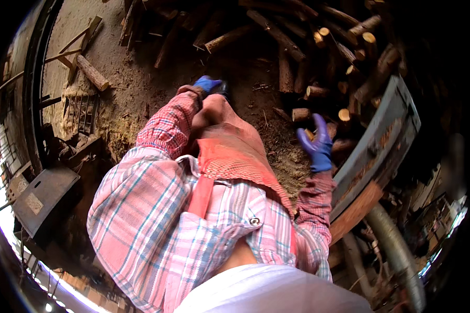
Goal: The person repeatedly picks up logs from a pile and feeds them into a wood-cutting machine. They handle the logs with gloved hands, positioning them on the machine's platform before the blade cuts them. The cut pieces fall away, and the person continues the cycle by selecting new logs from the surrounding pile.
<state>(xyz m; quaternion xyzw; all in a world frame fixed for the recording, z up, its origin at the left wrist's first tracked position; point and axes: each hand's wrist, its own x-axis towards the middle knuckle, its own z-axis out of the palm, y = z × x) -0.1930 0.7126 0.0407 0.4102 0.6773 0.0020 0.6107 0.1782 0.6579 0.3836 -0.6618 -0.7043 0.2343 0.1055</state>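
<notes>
My right hand (pixel 318 145), in a blue-purple work glove, hangs beside my right knee with thumb and fingers spread apart. It holds nothing that I can see. Just beyond it lie short cut logs (pixel 300 115) with pale sawn ends; whether the fingers touch one is unclear. My left hand (pixel 207 83), gloved in blue, is beside my left knee, at the far end of the orange-red apron (pixel 235 148) over my lap. Its fingers are mostly hidden, and a dark shape next to it cannot be made out.
Bark-covered logs (pixel 276 34) are heaped at the far side and right. A grey board (pixel 378 141) leans at my right above a wooden plank (pixel 357 211). Left stand a wooden frame (pixel 81 49), a single log (pixel 92 73) and a dark metal box (pixel 47 195). Bare dirt lies ahead.
</notes>
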